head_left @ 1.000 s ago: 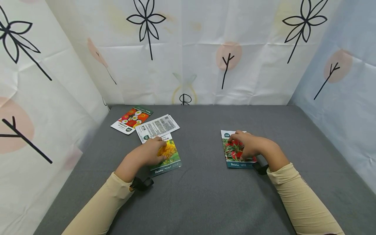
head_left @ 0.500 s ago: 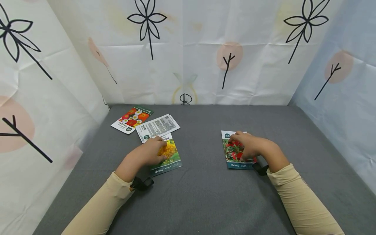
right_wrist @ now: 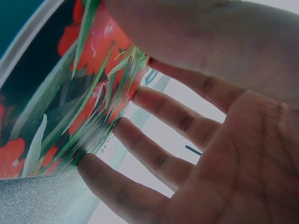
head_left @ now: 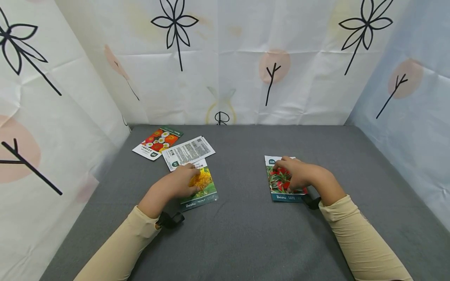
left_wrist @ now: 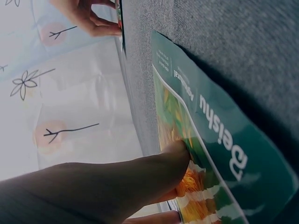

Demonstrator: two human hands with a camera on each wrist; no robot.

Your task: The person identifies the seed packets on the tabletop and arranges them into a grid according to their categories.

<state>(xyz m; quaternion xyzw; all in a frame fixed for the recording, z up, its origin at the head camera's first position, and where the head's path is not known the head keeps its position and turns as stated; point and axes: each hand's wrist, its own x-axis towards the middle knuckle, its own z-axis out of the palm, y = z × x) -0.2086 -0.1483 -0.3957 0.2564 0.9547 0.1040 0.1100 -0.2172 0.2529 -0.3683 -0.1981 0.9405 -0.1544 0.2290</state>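
My left hand (head_left: 175,182) rests its thumb and fingertips on a seed packet with a yellow flower and a green "Beishu" band (head_left: 207,192). In the left wrist view, the thumb (left_wrist: 154,172) touches the printed front of that packet (left_wrist: 217,126). My right hand (head_left: 301,171) lies over a second seed packet, with red flowers (head_left: 280,185). Its fingers, nearly straight and spread in the right wrist view, touch the red-flower packet (right_wrist: 60,93) with their tips. Both packets lie flat on the table, partly covered by the hands.
Beyond my left hand lies a white seed packet, text side up (head_left: 190,151), overlapping the yellow-flower one. A packet with red and white flowers (head_left: 159,143) is farther back left. The grey cloth-covered table (head_left: 239,242) meets white printed curtains (head_left: 246,86) behind and at both sides.
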